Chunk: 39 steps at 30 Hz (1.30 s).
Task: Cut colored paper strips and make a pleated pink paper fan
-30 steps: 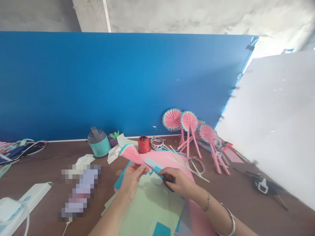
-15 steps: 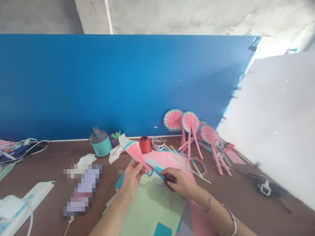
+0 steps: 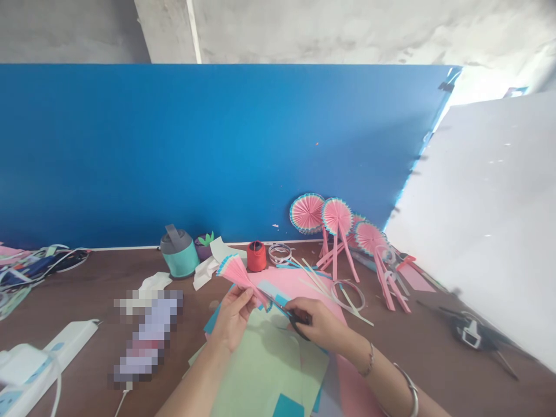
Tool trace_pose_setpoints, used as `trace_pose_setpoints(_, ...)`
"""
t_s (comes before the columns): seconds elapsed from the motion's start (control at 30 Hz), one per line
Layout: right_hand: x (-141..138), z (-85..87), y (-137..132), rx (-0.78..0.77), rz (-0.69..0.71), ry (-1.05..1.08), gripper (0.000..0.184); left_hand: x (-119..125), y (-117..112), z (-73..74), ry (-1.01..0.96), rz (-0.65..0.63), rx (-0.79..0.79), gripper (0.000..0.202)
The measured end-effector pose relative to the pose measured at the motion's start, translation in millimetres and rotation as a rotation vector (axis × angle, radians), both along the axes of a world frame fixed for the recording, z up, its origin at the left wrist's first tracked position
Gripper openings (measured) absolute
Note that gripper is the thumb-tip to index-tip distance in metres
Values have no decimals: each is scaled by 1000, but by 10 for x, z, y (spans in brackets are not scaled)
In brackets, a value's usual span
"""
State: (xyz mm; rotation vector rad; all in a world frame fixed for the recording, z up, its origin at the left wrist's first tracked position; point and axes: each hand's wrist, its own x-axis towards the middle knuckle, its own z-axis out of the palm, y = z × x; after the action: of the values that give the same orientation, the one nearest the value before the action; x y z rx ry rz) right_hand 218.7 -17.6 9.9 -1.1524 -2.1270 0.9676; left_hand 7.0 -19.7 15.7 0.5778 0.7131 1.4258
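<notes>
Pinched in my left hand is a pleated pink paper fan with a blue and pale edge, spread at its upper left and narrow near my fingers. My right hand grips a pair of scissors with dark handles. Their blades point left and meet the lower right end of the pleats; whether the blades are apart I cannot make out. Beneath both hands lie pale green paper sheets, with pink paper and blue pieces around them.
Finished round pink fans lean at the back right by the blue partition. A red thread spool, tape rolls and a teal pot stand behind. At left lies a power strip; a black tool is at right.
The fan's spread end has dropped slightly and its pleats look more gathered. The scissors stay at its lower right end, and both hands hold nearly the same place.
</notes>
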Motion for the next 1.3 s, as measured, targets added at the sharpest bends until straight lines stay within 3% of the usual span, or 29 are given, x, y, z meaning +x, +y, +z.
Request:
trace_pose_setpoints(0.73, -26, 68, -46, -8, -1, -1, 28, 28, 29, -113, 75, -25, -5, 25)
trace_pose_setpoints(1.3, -15, 55, -42, 6, 8, 8, 30, 25, 4, -103, 183, -49, 3, 30)
